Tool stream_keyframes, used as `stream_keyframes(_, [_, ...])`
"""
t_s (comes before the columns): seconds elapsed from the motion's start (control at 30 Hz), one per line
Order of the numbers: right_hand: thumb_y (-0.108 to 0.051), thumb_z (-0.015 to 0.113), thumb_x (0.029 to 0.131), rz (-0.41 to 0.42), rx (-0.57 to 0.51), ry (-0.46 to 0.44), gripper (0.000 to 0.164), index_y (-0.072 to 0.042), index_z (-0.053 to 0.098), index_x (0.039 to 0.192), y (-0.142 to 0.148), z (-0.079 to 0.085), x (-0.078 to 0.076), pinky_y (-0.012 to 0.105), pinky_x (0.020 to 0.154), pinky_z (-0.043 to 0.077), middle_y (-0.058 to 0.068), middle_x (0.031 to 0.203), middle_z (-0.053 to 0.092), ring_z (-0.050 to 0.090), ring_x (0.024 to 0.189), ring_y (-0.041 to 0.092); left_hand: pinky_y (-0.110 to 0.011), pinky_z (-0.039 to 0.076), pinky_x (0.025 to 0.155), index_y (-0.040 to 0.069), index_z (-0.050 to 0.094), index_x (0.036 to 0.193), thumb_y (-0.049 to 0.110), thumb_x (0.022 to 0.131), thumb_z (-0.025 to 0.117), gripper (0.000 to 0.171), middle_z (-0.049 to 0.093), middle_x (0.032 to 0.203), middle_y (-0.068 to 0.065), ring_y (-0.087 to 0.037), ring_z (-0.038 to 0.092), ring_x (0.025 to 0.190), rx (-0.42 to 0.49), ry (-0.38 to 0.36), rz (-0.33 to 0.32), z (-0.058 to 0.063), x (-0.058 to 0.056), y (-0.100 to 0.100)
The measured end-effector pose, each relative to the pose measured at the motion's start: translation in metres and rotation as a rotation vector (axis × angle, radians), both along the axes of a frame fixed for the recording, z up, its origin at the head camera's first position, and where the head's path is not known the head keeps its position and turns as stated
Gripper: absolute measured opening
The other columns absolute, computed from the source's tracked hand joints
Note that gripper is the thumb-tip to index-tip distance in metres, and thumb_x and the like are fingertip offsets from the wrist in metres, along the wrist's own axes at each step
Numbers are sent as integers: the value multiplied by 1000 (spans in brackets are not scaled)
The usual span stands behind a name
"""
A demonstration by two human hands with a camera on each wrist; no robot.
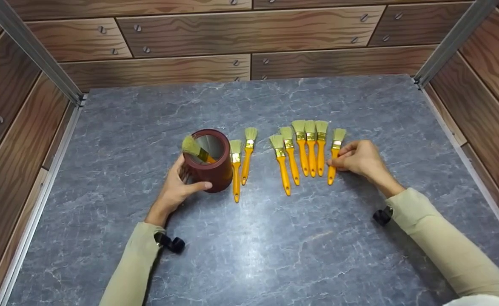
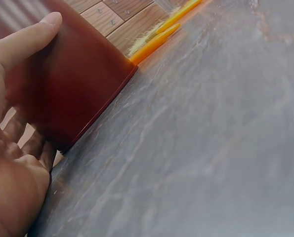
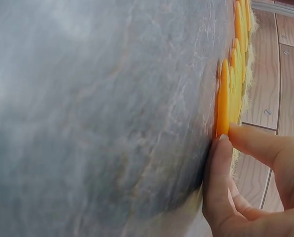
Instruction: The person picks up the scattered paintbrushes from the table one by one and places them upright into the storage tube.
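My left hand (image 1: 176,187) grips the side of a dark red cylindrical cup (image 1: 211,172), thumb across its front. The cup stands on the table, and one paintbrush (image 1: 196,148) leans inside with its bristles above the rim. At the right end of a row, my right hand (image 1: 362,159) pinches the orange handle of a flat paintbrush (image 1: 337,142) between thumb and fingers. That brush lies bristles away from me; its handle also shows at the fingertips in the right wrist view. Left of it lie several similar paintbrushes (image 1: 311,148).
Two more paintbrushes (image 1: 235,170) lie just right of the cup. The grey marbled table (image 1: 249,242) is bounded by wood-patterned walls (image 1: 249,34) at the back and sides, with metal posts at the back corners. A dark wrist camera (image 1: 170,243) sits on each sleeve.
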State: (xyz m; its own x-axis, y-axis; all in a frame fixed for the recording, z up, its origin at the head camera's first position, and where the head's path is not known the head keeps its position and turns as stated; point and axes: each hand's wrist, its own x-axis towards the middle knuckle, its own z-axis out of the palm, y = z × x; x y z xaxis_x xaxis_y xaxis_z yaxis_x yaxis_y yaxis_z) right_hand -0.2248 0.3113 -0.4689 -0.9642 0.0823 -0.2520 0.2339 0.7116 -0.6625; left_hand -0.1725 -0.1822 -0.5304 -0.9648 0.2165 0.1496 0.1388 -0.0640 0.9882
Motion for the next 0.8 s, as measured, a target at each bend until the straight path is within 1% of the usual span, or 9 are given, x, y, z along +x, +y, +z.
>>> stream_keyframes(0.07, [-35,97,78,-11,-20,-8,50,-1,71,104,-1,-1,0,22,59,56,-2,79,75,68,68,8,-33,37,128,13,37,166,-4,81,90,101,57,156,-6,-21,49,150,-1,-2,-4,0,0,0])
stream_keyframes(0.27, [-30,96,80,-30,-84,-27,49,0,69,108,-1,-4,-1,21,59,59,-6,77,75,71,67,6,-33,38,128,14,40,165,-5,81,90,100,59,154,-6,-23,50,149,-4,11,1,0,0,0])
stream_keyframes(0.4, [-25,95,82,-47,-149,-56,47,2,68,109,-1,-6,-2,23,62,63,-6,77,74,72,68,6,-32,37,128,15,41,164,-3,81,91,98,60,153,-4,-22,50,149,-12,14,7,0,0,0])
stream_keyframes(0.57, [-17,91,87,-51,-263,-88,42,6,66,112,2,-9,-4,24,69,66,-6,79,75,74,69,6,-32,37,128,19,43,163,-1,81,92,97,60,153,-3,-21,50,149,-11,11,8,0,0,0])
stream_keyframes(0.8, [-16,86,92,-42,-364,-110,44,10,64,119,6,-10,-4,25,74,67,-7,83,76,76,75,5,-34,40,127,19,47,161,-3,80,92,96,62,151,-5,-24,53,147,7,15,3,-1,0,-1])
